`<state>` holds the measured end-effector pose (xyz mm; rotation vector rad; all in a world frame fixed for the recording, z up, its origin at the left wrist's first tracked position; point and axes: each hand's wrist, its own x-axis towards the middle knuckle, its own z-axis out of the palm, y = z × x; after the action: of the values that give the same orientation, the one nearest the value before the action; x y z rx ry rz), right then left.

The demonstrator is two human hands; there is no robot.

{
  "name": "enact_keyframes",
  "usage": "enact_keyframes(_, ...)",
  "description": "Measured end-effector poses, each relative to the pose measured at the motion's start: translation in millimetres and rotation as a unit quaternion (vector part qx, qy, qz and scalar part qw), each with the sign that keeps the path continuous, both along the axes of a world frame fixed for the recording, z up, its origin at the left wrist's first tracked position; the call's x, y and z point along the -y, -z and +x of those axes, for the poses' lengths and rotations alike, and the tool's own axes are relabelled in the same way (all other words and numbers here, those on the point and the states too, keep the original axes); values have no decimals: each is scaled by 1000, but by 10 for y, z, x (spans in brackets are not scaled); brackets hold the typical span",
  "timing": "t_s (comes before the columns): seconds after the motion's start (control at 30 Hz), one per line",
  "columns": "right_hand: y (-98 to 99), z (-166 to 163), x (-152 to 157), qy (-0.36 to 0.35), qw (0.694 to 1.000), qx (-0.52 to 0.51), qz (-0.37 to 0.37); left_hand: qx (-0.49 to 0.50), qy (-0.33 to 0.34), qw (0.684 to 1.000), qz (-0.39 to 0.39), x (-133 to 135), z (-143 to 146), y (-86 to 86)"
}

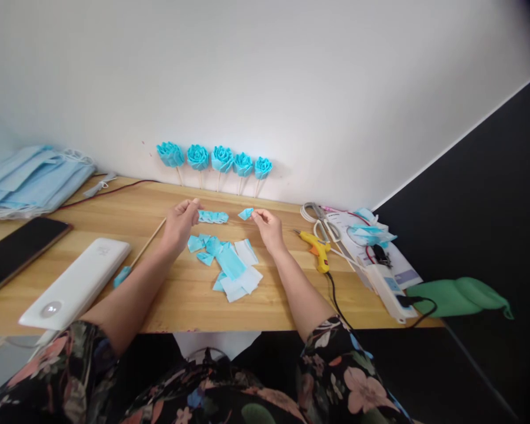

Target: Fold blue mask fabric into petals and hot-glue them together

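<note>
My left hand (179,225) is closed in a pinch on one end of a strip of folded blue petals (213,217) that stretches to the right above the wooden table (115,206). My right hand (268,228) pinches a single small blue folded piece (246,214), a short gap away from the strip's free end. Below both hands lies a loose pile of blue and white cut fabric pieces (229,265). A thin wooden stick (138,254) with a blue tip lies just left of my left forearm.
Several finished blue roses on sticks (215,159) lean on the wall. A yellow glue gun (318,247), scissors (321,221) and a power strip (386,288) sit at right. A white power bank (77,282), a phone (17,250) and stacked blue masks (30,176) are at left.
</note>
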<state>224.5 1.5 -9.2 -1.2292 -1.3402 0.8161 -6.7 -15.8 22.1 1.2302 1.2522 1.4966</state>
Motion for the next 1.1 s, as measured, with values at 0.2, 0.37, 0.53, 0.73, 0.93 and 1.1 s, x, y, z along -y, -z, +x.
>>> enact_keyframes(0.2, 21, -9, 42, -5, 951, 307, 35, 16, -23, 999, 13, -47, -53, 37)
enact_keyframes(0.37, -51, -8, 91, 12, 911, 413, 5, 22, -47, 999, 11, -76, -56, 24)
enact_keyframes(0.53, -86, -12, 104, 53, 885, 462, 0, 7, -51, 999, 13, -105, -58, 54)
enact_keyframes(0.73, -86, -24, 107, 66, 863, 500, 17, -12, -53, 998, 20, -150, -68, 158)
enact_keyframes(0.93, -96, 13, 99, 44, 851, 521, 43, -40, -64, 997, 36, -136, -61, 137)
enact_keyframes(1.1, -146, -14, 151, 4, 834, 551, 25, -42, -90, 994, 45, -134, -79, 101)
